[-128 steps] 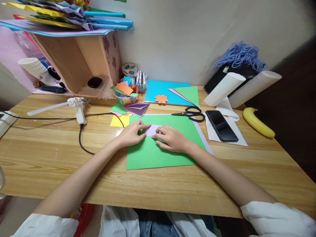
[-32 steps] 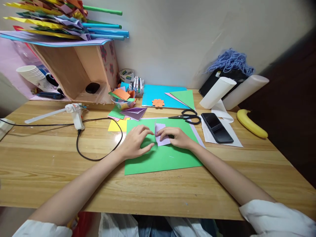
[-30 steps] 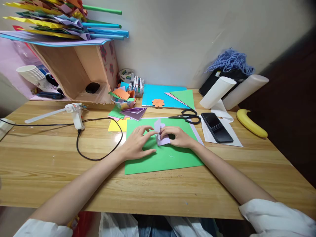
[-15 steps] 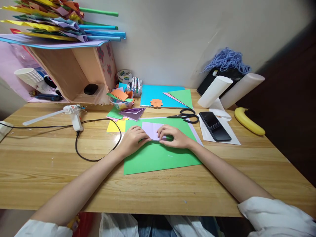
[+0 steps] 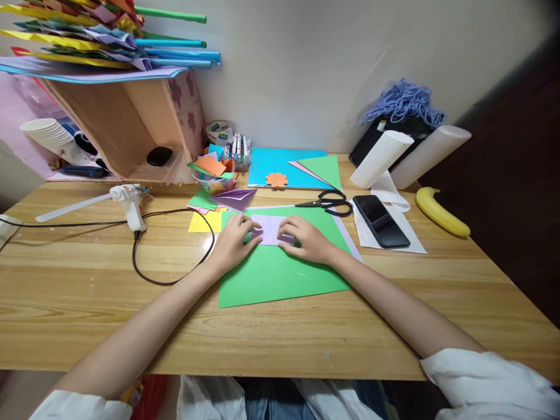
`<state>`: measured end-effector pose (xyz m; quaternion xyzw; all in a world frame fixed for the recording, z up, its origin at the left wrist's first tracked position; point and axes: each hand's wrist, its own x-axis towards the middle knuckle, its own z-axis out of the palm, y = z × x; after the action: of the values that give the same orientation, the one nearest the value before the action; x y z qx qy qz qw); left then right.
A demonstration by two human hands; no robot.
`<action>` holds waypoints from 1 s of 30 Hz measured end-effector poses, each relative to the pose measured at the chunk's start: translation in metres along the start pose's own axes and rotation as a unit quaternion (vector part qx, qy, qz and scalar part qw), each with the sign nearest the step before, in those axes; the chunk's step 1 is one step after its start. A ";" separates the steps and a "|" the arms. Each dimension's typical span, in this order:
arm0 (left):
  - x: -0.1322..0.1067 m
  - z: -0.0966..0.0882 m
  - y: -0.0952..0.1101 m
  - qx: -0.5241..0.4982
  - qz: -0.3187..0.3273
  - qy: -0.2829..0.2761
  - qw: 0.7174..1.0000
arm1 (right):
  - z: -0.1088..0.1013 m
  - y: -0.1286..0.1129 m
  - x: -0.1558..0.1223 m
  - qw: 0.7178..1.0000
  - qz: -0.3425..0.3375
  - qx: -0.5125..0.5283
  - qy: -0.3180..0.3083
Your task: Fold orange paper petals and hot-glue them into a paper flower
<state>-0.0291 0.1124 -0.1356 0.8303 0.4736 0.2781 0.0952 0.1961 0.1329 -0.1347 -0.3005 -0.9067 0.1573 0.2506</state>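
A small piece of light purple paper (image 5: 271, 228) with a crease down its middle lies on a large green sheet (image 5: 280, 271). At its left side, my left hand (image 5: 237, 242) has thumb and fingers apart, the tips at the paper's surface. My right hand (image 5: 304, 238) is curved over the right side, thumb and fingertips likewise apart with paper showing between them. Black scissors (image 5: 326, 202) rest across the green sheet's far edge. Behind my left hand sits a folded darker purple piece (image 5: 236, 199).
To the left are a glue gun (image 5: 129, 207) and its looping black cord (image 5: 135, 256). A tub of paper scraps (image 5: 214, 175), blue sheet (image 5: 266, 163) and orange paper flower (image 5: 276, 180) stand or lie behind. A phone (image 5: 380, 220) and banana (image 5: 441, 213) lie right.
My fingertips have moved away from the purple paper's near edge and spread apart at its two sides. The paper now lies flatter.
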 end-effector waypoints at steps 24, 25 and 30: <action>-0.011 -0.006 0.034 -0.032 -0.160 -0.036 0.986 | 0.016 -0.007 0.007 0.901 0.304 0.272 0.145; -0.011 -0.005 0.033 -0.008 -0.163 -0.035 0.986 | 0.017 -0.006 0.007 0.902 0.315 0.265 0.132; -0.012 -0.002 0.027 0.090 -0.149 -0.014 0.985 | 0.020 -0.007 0.006 0.916 0.331 0.196 0.111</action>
<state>-0.0152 0.0875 -0.1272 0.7597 0.6136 0.2048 0.0669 0.1774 0.1285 -0.1456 -0.5441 -0.6727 0.3716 0.3367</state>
